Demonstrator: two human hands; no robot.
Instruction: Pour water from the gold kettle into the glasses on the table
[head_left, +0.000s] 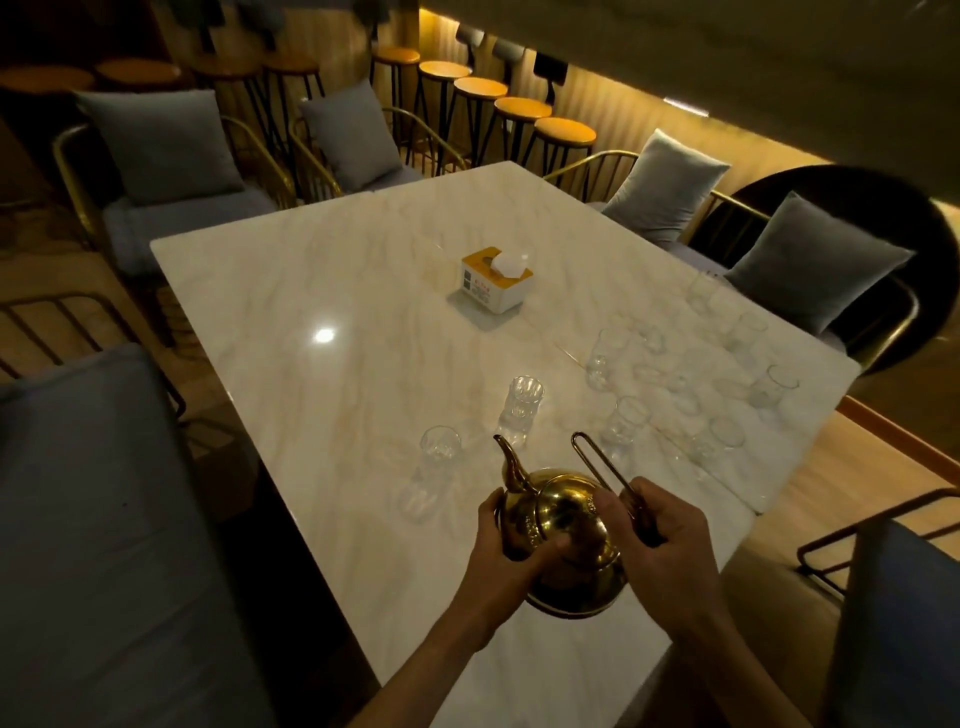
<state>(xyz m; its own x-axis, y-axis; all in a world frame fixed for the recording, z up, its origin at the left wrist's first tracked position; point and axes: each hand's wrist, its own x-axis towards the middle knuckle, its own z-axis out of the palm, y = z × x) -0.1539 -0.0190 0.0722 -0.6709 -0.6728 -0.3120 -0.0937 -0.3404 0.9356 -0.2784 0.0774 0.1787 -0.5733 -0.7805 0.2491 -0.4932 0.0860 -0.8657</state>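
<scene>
Gold kettle (558, 525) sits at the marble table's (311, 291) near edge. Left hand (511, 551) clasps its body below the spout; right hand (662, 540) is closed on the handle. Tissue box (496, 280) well beyond the grip, red print illegible. Nearest glass (519, 410) stands just beyond the spout; clustered glasses (691, 374) farther right are hard to count.

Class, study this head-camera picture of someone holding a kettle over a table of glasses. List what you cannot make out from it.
- Water level in the gold kettle: opaque metal hides it, head view.
- Whether the nearest glass holds water: dim light, clear glass.
- Number of glasses at right: transparent, blurred.
- Print on the tissue box: too small.
</scene>
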